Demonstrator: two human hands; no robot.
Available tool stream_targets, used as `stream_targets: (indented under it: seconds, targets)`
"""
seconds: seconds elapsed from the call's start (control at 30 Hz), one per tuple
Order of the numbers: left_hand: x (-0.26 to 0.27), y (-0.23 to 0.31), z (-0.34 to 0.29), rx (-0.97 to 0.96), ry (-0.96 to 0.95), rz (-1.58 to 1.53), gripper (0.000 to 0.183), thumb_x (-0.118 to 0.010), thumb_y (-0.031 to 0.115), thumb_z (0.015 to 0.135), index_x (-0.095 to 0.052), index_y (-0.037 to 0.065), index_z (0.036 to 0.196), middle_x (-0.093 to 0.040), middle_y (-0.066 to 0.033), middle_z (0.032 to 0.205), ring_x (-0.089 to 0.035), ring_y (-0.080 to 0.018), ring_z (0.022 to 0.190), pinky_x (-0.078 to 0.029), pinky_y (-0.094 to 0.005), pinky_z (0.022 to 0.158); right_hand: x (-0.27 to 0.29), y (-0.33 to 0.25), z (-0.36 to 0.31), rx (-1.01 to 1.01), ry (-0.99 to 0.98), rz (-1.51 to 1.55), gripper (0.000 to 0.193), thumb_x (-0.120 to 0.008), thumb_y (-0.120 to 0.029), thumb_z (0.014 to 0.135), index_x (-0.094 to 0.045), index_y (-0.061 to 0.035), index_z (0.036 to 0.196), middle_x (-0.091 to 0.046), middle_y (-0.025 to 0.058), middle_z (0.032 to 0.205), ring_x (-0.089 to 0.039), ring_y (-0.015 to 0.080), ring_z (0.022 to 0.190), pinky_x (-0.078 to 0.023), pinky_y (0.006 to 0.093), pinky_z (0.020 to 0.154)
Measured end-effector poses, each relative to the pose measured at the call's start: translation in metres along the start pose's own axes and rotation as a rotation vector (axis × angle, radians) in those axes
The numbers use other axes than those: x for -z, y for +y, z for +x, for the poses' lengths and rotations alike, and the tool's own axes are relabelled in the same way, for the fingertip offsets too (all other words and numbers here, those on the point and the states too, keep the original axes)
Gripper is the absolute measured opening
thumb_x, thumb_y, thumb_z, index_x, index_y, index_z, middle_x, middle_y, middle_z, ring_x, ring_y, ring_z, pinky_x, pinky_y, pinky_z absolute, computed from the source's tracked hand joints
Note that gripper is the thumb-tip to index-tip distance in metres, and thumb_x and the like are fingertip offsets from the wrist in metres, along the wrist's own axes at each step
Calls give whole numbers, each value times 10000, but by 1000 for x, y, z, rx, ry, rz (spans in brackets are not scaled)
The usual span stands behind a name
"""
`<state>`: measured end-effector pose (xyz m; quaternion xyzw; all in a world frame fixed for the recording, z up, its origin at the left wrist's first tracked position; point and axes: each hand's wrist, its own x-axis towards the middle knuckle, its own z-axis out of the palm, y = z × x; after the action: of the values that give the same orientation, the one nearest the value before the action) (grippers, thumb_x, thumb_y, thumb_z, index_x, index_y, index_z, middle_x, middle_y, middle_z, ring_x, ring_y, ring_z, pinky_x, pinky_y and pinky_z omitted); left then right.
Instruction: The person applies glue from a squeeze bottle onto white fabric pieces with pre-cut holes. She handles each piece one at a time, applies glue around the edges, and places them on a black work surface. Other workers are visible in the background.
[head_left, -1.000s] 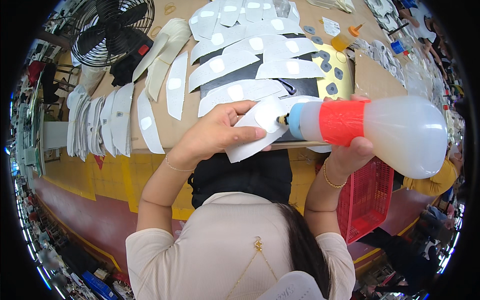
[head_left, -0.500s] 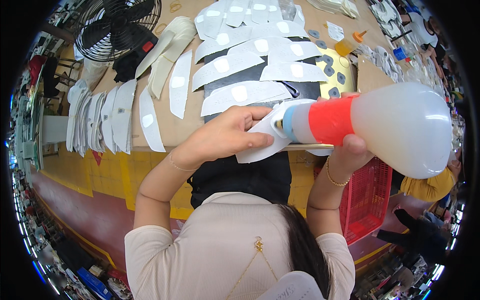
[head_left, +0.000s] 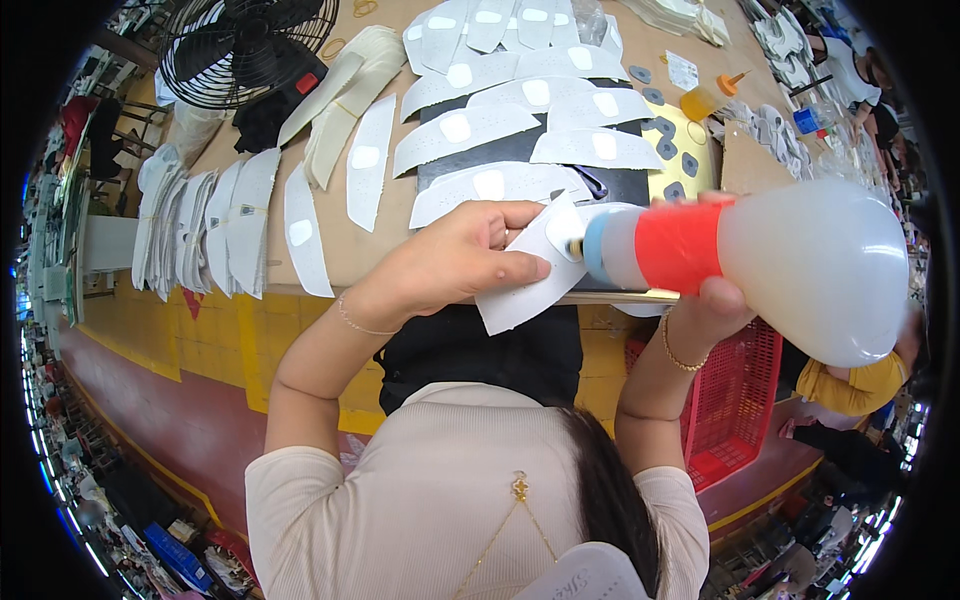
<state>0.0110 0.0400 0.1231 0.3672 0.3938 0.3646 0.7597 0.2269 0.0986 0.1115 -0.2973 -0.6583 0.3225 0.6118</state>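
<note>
My left hand (head_left: 470, 255) pinches a white curved fabric piece (head_left: 525, 292) between thumb and fingers, above the table's near edge. In my right hand (head_left: 715, 300) is a large translucent squeeze bottle (head_left: 810, 270) with a red band, tipped on its side. Its blue-ringed neck points left, and the dark nozzle tip is at the glossy white patch on the fabric piece; whether it touches I cannot tell. Just beyond, similar white pieces (head_left: 460, 133) with glossy patches lie in overlapping rows on a dark board (head_left: 470, 160).
Stacks of white pieces (head_left: 245, 220) and a black fan (head_left: 245, 50) occupy the table's left side. Small grey pieces (head_left: 665, 125) lie on a yellow sheet (head_left: 700, 150), near an amber bottle (head_left: 708, 98). A red plastic basket (head_left: 735, 410) stands below on my right, close to another person's yellow sleeve (head_left: 850, 390).
The bottle and my right hand have shifted slightly right and down. The fabric piece has turned a little in my left hand, with the nozzle still at its patch.
</note>
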Motion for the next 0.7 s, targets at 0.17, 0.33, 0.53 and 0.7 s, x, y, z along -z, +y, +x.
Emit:
stream_targets:
  seconds: [0.17, 0.33, 0.53, 0.7]
  targets:
    - [0, -3, -2, -16, 31, -45, 477, -599, 26, 815, -471, -67, 1265, -634, -85, 1039, -610, -95, 871, -502, -225, 759, -6, -4, 0, -50, 88, 176, 843, -795, -488, 648, -439, 84, 1155, -585, 220, 1010, -634, 321, 832, -576, 463, 709]
    - [8, -17, -6, -61, -27, 75, 474, -594, 42, 811, -484, -41, 1264, -622, -83, 1064, -573, -103, 948, -468, -248, 815, -6, 1, -5, -103, 115, 184, 885, -771, -542, 647, -425, 108, 1138, -562, 223, 1031, -636, 330, 823, -581, 465, 704]
    - [20, -29, -9, -192, -49, 92, 504, -583, 31, 812, -454, -18, 1297, -604, -72, 1110, -559, -96, 981, -458, -251, 845, 23, 19, -8, -148, -11, 711, 837, -700, -566, 708, -412, 93, 1136, -484, 147, 1018, -577, 276, 848, -533, 435, 769]
    - [50, -29, -50, -257, 216, -147, 621, -584, -2, 822, -313, 12, 1381, -566, -152, 1185, -617, -213, 1000, -500, -294, 858, 44, 23, 2, -222, 74, 847, 803, -685, -555, 726, -398, 44, 1176, -474, 131, 1060, -527, 252, 888, -493, 413, 769]
